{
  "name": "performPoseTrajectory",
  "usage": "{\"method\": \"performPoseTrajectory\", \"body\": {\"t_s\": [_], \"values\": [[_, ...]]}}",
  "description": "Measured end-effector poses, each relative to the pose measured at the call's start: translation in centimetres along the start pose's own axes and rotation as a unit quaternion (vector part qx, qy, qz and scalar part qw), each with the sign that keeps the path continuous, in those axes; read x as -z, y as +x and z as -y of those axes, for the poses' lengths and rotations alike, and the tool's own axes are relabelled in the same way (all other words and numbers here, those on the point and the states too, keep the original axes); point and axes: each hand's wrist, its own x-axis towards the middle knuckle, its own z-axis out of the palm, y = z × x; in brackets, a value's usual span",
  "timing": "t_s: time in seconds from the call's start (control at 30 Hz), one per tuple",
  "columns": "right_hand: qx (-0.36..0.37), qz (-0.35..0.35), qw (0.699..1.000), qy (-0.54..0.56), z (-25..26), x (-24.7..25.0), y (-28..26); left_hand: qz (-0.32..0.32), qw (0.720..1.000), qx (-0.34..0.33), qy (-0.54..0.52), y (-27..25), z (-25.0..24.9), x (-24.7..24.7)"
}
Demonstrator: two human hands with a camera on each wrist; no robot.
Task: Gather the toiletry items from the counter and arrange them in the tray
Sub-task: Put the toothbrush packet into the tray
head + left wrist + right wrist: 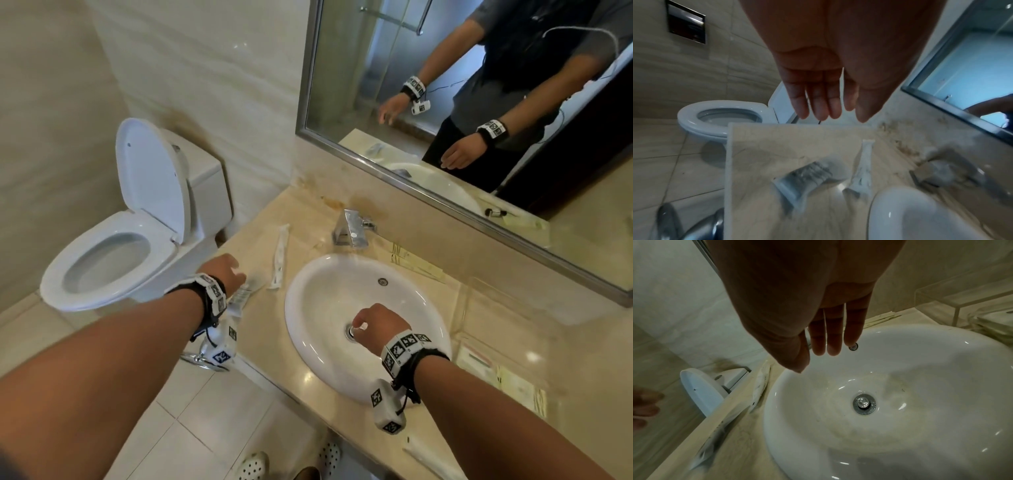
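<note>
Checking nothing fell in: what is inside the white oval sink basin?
Inside the white oval sink basin only a metal drain plug and overflow hole show. The right hand hides part in the head view.

A glossy white ceramic sink (318,294) sits sunk in a polished beige marble counter (270,329), stained brown toward the wall. Behind the sink stands a shiny chrome metal faucet (352,228); the sink's drain (864,404) is bright metal too. Left of the sink lie a thin white plastic-wrapped packet (280,255) and a crinkly clear plastic sachet (807,178). Right of the sink stands a clear, smooth acrylic tray (513,301). Above the sink, a mirror (479,85) has a brushed metal frame. Left of the counter, the toilet (130,233) is smooth glossy white.
</note>
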Motion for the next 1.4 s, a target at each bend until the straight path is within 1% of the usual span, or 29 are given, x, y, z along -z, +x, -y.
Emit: {"method": "performPoseTrajectory", "body": {"t_s": [0.07, 0.2, 0.37, 0.5, 0.6, 0.67, 0.77, 0.87, 0.97, 1.07, 1.13, 1.17, 1.23, 1.3, 1.4], "values": [[0.0, -0.001, 1.0, -0.014, -0.2, 0.1, 0.2, 0.036, 0.999, 0.002, 0.039, 0.6, 0.1, -1.9], [-0.008, 0.018, 0.999, -0.035, -0.7, 0.5, 0.6, 0.077, 0.99, 0.006, 0.119, 1.5, -0.3, -5.3], [-0.011, 0.008, 0.999, -0.032, -1.1, 0.5, 1.4, 0.106, 0.987, 0.026, 0.12, 3.2, -0.3, -7.8], [-0.018, 0.007, 1.0, -0.005, -1.0, 0.5, 2.2, 0.094, 0.987, 0.039, 0.122, 4.2, 0.4, -9.0], [-0.019, 0.007, 1.0, 0.023, -0.5, 0.4, 3.1, 0.072, 0.987, 0.031, 0.138, 4.4, 0.8, -9.2], [-0.012, 0.009, 0.999, 0.033, 0.5, 0.4, 3.9, 0.071, 0.988, 0.027, 0.133, 4.6, 0.7, -9.0], [0.013, 0.011, 0.999, 0.034, 2.7, 0.6, 4.9, 0.075, 0.993, 0.037, 0.087, 4.7, 0.4, -8.3], [0.032, 0.018, 0.999, 0.032, 4.6, 0.8, 5.5, 0.053, 0.997, 0.025, 0.039, 4.2, -0.7, -7.3], [0.04, 0.027, 0.999, 0.021, 5.6, 1.1, 6.0, 0.035, 0.999, -0.014, -0.024, 3.5, -2.4, -5.8], [0.04, 0.036, 0.997, 0.052, 6.3, 1.7, 6.3, 0.032, 0.993, -0.083, -0.077, 2.2, -4.6, -4.7], [0.035, 0.031, 0.994, 0.096, 6.5, 2.3, 6.2, 0.051, 0.982, -0.129, -0.128, 1.0, -6.4, -4.3], [0.032, 0.028, 0.991, 0.126, 6.5, 2.5, 6.1, 0.065, 0.972, -0.143, -0.173, 0.5, -7.3, -4.2], [0.034, 0.032, 0.978, 0.201, 6.3, 2.9, 5.6, 0.079, 0.953, -0.146, -0.253, -0.4, -9.2, -4.0], [0.052, 0.035, 0.96, 0.273, 6.1, 3.2, 4.8, 0.098, 0.942, -0.151, -0.284, -1.0, -11.3, -4.0], [0.061, -0.015, 0.932, 0.356, 5.4, 3.8, 3.4, 0.16, 0.922, -0.15, -0.32, -2.6, -15.1, -4.1]]}}
